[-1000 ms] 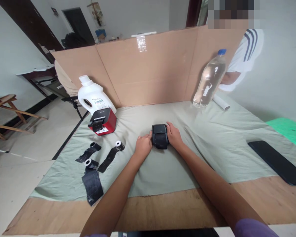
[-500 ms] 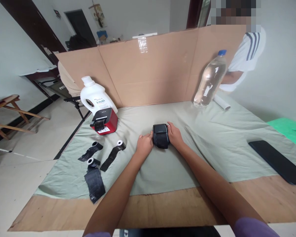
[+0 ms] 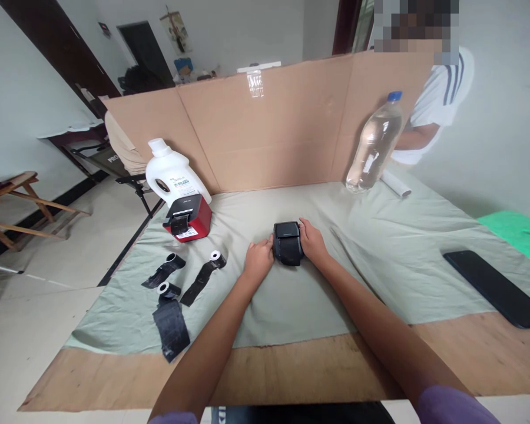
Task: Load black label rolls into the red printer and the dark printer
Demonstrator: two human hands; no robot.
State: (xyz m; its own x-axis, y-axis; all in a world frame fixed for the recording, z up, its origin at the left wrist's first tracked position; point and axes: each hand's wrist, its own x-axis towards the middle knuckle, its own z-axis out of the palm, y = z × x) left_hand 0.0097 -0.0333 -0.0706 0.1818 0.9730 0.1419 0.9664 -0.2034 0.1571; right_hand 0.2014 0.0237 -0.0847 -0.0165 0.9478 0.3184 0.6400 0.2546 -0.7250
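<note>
A small black receipt printer [image 3: 287, 229] sits on the green cloth in front of me, with a strip of black paper [image 3: 289, 252] hanging over its front. My left hand [image 3: 259, 258] has its fingers curled and presses against the printer's left side. On the opposite side, my right hand [image 3: 312, 240] grips the edge, its fingers reaching toward the back corner. Between them the two hands hold the printer; it rests on the cloth. Some fingertips are hidden behind the printer's sides.
At left stand a red and black printer [image 3: 198, 218] and a white detergent jug [image 3: 174, 171]. Several black paper rolls [image 3: 172, 330] lie nearer. A cardboard panel [image 3: 265, 135] closes the back. At right are a water bottle [image 3: 373, 147], white tube [image 3: 396, 184], and black slab [image 3: 494, 288]. A person stands behind.
The view has shifted slightly. My hands keep their places at both sides of the black printer, which stays where it was on the cloth.
</note>
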